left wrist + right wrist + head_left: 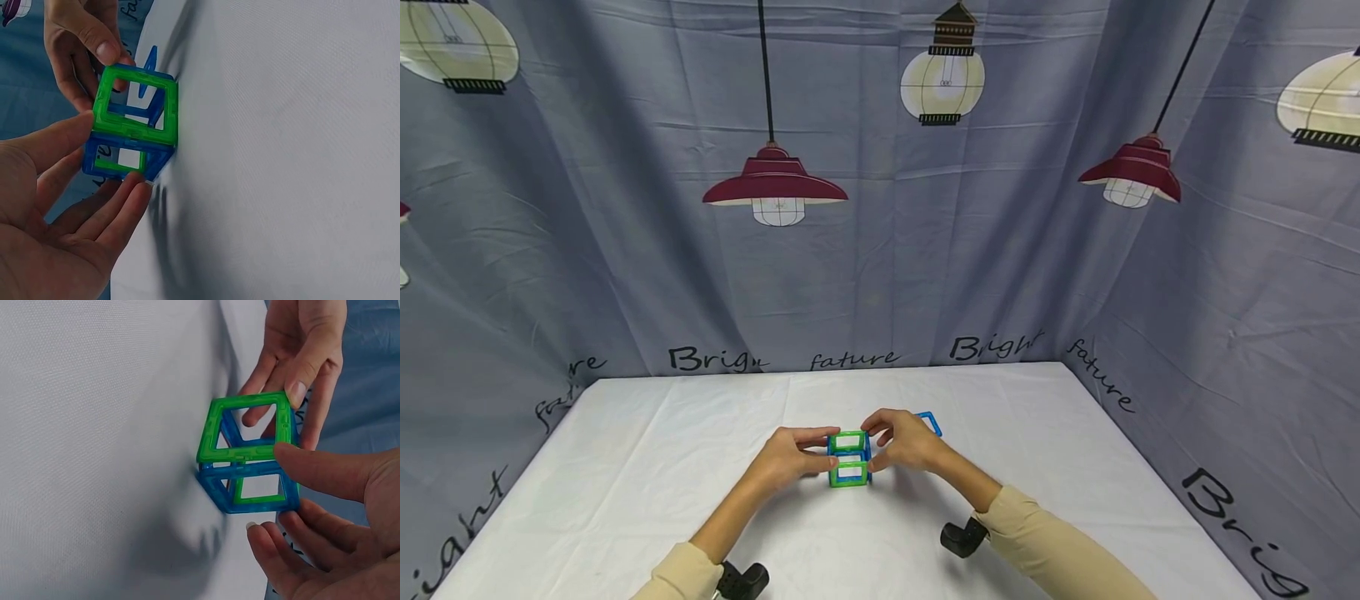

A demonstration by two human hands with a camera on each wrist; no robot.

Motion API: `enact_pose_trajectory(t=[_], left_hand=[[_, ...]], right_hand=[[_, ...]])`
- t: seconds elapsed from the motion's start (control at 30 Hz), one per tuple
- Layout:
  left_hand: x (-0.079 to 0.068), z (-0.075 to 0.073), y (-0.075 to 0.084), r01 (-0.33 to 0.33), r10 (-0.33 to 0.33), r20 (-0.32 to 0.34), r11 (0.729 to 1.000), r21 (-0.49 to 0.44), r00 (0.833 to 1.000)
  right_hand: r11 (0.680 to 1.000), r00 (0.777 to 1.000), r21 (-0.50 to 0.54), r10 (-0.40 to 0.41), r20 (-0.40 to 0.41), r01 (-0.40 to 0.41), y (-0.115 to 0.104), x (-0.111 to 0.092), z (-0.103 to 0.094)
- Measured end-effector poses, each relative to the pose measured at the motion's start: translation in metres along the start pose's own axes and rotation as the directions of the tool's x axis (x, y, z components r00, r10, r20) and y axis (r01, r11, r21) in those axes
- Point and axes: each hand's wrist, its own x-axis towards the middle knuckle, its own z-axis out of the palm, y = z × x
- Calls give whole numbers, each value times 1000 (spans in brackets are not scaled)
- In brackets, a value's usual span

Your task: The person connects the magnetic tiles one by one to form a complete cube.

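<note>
A small cube of magnetic tiles (850, 453), made of green and blue open square frames, stands on the white table between both hands. My left hand (782, 458) holds its left side, thumb at the front green frame and fingers at the rear. From the right, my right hand (908, 442) grips the opposite side between thumb and fingers. In the left wrist view, the left thumb touches an edge of the green frame (137, 131). The right thumb presses the green frame's edge (244, 455) in the right wrist view, with the fingertips against the blue side below.
A loose blue tile (931, 422) lies behind my right hand, partly covered by it. The white tablecloth (647, 467) spreads out around the cube. A grey-blue curtain (865, 275) printed with lamps encloses the table's back and sides.
</note>
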Motion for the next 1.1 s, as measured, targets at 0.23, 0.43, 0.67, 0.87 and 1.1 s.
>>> enact_pose_trajectory(t=[0.23,0.43,0.67,0.87,1.1], left_hand=[[-2,1,4,13,-13,-10,1000,-2,1000],[-3,1,5,61,-62,-24,997,-51,998],[-2,-1,-2,82,-83,0,984,-159,997],[-2,-2,-4,81,-82,2,985,-150,997],[-3,-4,-5,79,-77,21,988,-129,997]], right_hand=[[1000,1000,7,0,6,0,1,1,0],[1000,1000,-1,3,6,-3,3,0,-1],[1000,1000,-14,20,11,-20,3,1,-1],[1000,999,-16,22,25,-22,4,1,-4],[999,999,14,42,-32,-42,16,1,-17]])
